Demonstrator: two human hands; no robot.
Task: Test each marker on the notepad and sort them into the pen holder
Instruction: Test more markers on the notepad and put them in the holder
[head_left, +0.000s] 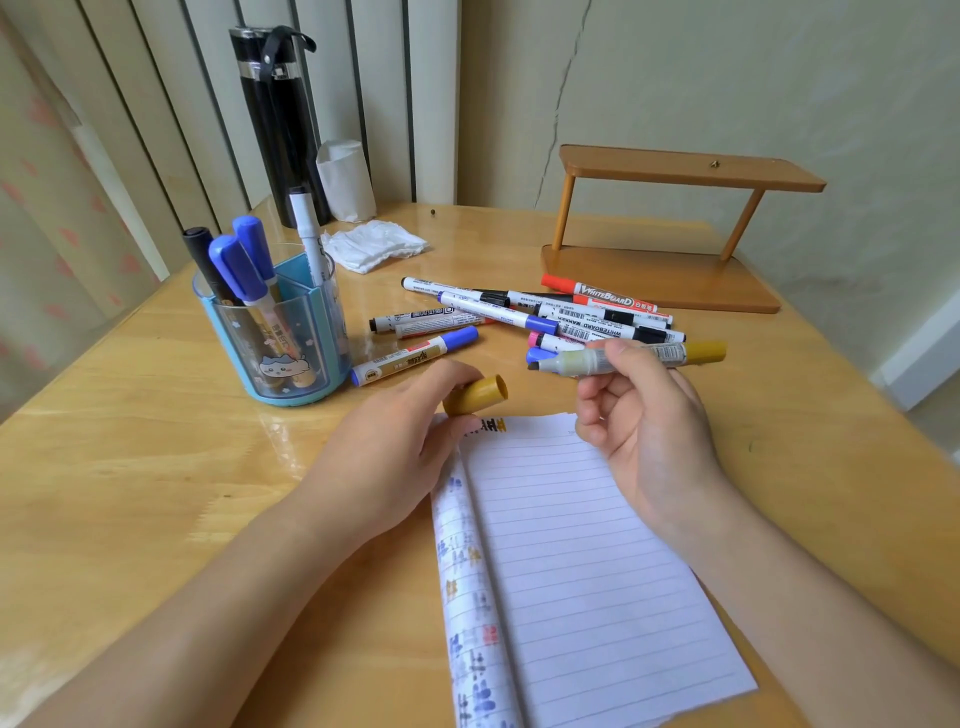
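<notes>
- Lined notepad lies closest, flat on the bench, its long side running away from the camera. Both hands hang over its far end.
- Right grip pinches the marker at mid-barrel between thumb and fingertips, the other fingers loosely curled beneath.
- That marker's long axis runs nearly level, left to right, with the bare dark tip pointing left and the gold tail end right. It sits above the pad's far edge, clear of the paper.
- Left grip pinches the cap at the pad's far left corner. The cap's open mouth faces right and slightly up, toward the tip but apart from it.
- Blank lines lie below the tip and toward the camera, so a test stroke would likely need the tip tilted down and drawn nearer.
- Recapping looks a short closing along the barrel's own axis.
- Pen holder stands beyond the left grip, well apart from the marker, so the left side is nearer it.
- Loose markers lie just beyond the right grip.
</notes>
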